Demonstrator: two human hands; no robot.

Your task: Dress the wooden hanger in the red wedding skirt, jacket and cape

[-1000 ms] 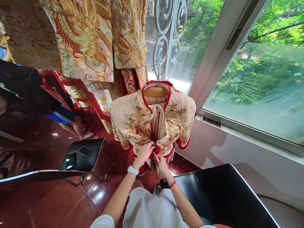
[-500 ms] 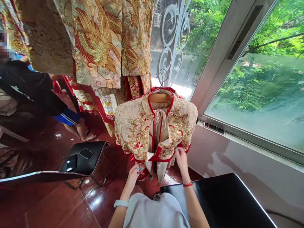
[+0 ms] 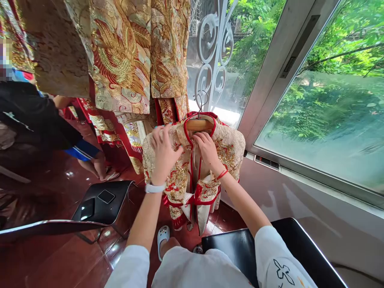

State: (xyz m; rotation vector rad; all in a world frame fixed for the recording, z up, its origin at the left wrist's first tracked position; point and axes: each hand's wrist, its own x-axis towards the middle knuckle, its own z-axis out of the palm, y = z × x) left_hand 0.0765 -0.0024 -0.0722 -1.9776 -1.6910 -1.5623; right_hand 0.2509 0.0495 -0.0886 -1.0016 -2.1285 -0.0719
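Note:
An embroidered cream jacket (image 3: pixel 180 176), with gold sequins and red piping, hangs upright on a wooden hanger (image 3: pixel 199 125). My left hand (image 3: pixel 164 154) is over the chest and shoulder on the jacket's left side in view, fingers spread and holding nothing. At the neck opening is my right hand (image 3: pixel 207 150), its bent fingertips close together just under the collar, by the cream tie strings. Whether those fingertips pinch a string or the cloth is hidden. Below, the jacket's front hangs parted, showing the pale lining.
Long embroidered garments (image 3: pixel 120 60) hang at upper left. A scrolled metal grille (image 3: pixel 208 44) and a window (image 3: pixel 324 120) stand behind and right. A black chair (image 3: pixel 105 202) bears two phones; another black seat (image 3: pixel 231 244) is at lower right. A person in dark clothing (image 3: pixel 36 116) is at left.
Both hands have risen from the jacket's lower front edge. The left is now over the chest and shoulder with fingers spread; the right is at the neck opening.

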